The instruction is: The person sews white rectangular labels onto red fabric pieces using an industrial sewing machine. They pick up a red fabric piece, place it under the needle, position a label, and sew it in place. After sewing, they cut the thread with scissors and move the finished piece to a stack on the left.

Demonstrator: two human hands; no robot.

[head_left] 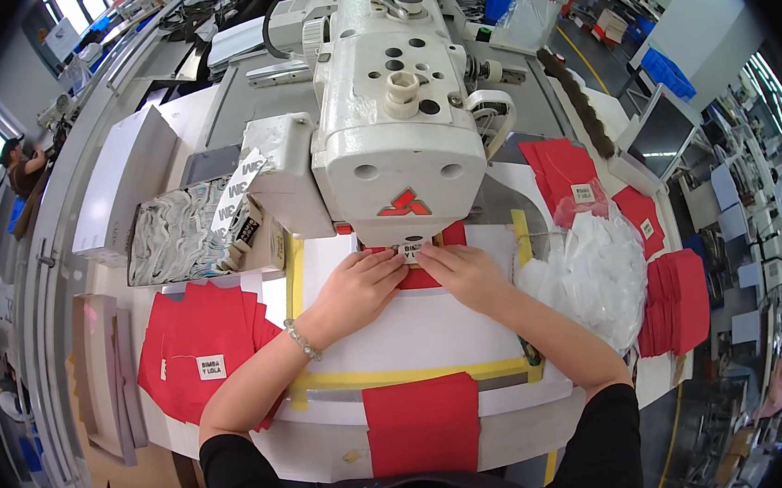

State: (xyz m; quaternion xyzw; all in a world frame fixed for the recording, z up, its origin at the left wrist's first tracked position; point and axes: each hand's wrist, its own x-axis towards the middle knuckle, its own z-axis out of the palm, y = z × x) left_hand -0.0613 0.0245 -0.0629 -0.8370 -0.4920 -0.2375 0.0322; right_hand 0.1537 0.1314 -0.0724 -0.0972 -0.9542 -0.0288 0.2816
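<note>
Under the head of a white industrial sewing machine (401, 150) lies a red fabric piece (422, 279) with a small white label (412, 250) on it. My left hand (362, 288) holds the label from the left, its fingers close together and reaching inward. From the right, my right hand (459, 275) holds the same label with its fingertips. The fingers and machine head cover much of the fabric, and the needle is hidden. Close to my body, a stack of plain red fabric pieces (424, 427) lies at the table's front edge.
Labelled red pieces (201, 354) lie to the left, below a box of bundled white labels (181, 234). On the right are a heap of white plastic (594, 277) and a red fabric stack (673, 301). Yellow tape (412, 374) marks the white work surface.
</note>
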